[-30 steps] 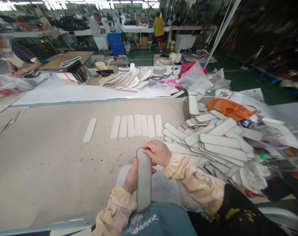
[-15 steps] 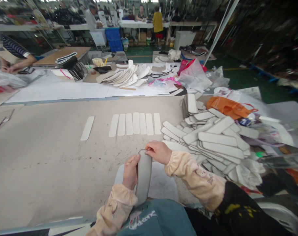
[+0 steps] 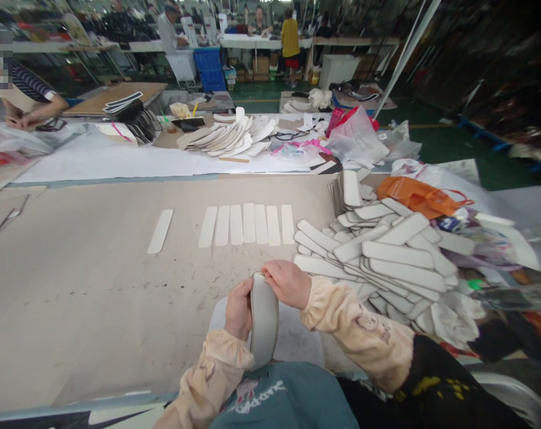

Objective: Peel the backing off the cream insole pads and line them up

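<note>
Between my hands is a long, pale grey padded strip with rounded ends and a dark edge, standing nearly upright close to my body and bowed. My left hand grips its left edge near the top. At its top right corner, my right hand pinches the end, fingers closed. Beyond my hands several thin white strips lie side by side in a row on the table. One more white strip lies apart to the left. A heap of grey strips with dark edges is piled right of my hands.
Plastic bags with an orange bag lie behind the heap. Across the table, a white-covered surface bears stacked pale pieces and a dark bundle. At the far left a co-worker's hands are busy.
The held strip has become more bowed and turned slightly. My right hand has closed further over its top corner. The view has shifted slightly.
</note>
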{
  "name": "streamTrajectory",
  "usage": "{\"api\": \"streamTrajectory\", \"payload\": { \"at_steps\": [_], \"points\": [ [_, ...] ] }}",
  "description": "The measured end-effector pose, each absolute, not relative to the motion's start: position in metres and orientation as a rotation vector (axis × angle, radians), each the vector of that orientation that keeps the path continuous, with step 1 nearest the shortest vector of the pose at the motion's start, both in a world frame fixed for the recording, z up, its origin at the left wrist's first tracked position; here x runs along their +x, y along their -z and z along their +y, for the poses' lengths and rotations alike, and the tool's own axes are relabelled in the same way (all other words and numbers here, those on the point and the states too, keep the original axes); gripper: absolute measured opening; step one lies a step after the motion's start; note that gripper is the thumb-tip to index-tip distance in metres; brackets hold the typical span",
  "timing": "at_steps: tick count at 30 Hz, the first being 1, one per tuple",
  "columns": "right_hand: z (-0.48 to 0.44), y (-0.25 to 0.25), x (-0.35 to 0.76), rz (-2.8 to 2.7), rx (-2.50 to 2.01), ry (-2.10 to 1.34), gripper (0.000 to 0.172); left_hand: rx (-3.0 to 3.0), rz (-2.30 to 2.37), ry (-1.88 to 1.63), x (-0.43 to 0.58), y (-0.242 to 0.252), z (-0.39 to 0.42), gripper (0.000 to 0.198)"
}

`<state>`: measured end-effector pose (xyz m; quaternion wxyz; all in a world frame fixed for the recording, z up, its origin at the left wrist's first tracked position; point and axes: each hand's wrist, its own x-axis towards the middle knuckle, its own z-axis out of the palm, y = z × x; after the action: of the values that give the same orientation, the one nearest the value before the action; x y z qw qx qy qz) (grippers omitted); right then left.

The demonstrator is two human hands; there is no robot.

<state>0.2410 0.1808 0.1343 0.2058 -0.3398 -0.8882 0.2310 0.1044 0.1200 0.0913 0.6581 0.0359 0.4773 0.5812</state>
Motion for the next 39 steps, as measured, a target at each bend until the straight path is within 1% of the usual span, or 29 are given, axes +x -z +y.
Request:
{"api": "streamTrajectory", "payload": {
  "at_steps": [3,6,10,12,15,18,21,31,39],
  "points": [
    [0.171,-0.138,0.242,-2.595,-0.86,-0.484,0.014,-0.027,1.057,-1.264,0.102,-0.09,0.124,0.012],
    [0.152,-0.142,0.242,-2.639,-0.764,-0.464,0.014,-0.103,1.05,-1.267,0.097,-0.092,0.13,0.011],
    [0.124,-0.153,0.245,-2.651,-0.512,-0.656,0.014,0.036,1.079,-1.346,0.089,-0.097,0.133,0.016],
    [0.121,-0.161,0.248,-2.62,-0.473,-0.785,0.015,0.165,1.112,-1.361,0.089,-0.101,0.131,0.019],
    [0.136,-0.168,0.254,-2.463,-0.693,-0.9,0.018,0.342,1.105,-1.34,0.094,-0.107,0.128,0.02],
    [0.162,-0.166,0.26,-2.295,-0.973,-0.907,0.025,0.438,1.059,-1.28,0.099,-0.112,0.125,0.022],
    [0.178,-0.16,0.264,-2.217,-1.1,-0.95,0.033,0.436,1.05,-1.238,0.102,-0.117,0.123,0.024],
    [0.178,-0.148,0.261,-2.167,-1.201,-0.968,0.045,0.419,1.043,-1.215,0.103,-0.113,0.117,0.022],
    [0.178,-0.147,0.261,-2.183,-1.237,-0.918,0.047,0.41,1.082,-1.243,0.108,-0.112,0.114,0.021]
  ]
}}
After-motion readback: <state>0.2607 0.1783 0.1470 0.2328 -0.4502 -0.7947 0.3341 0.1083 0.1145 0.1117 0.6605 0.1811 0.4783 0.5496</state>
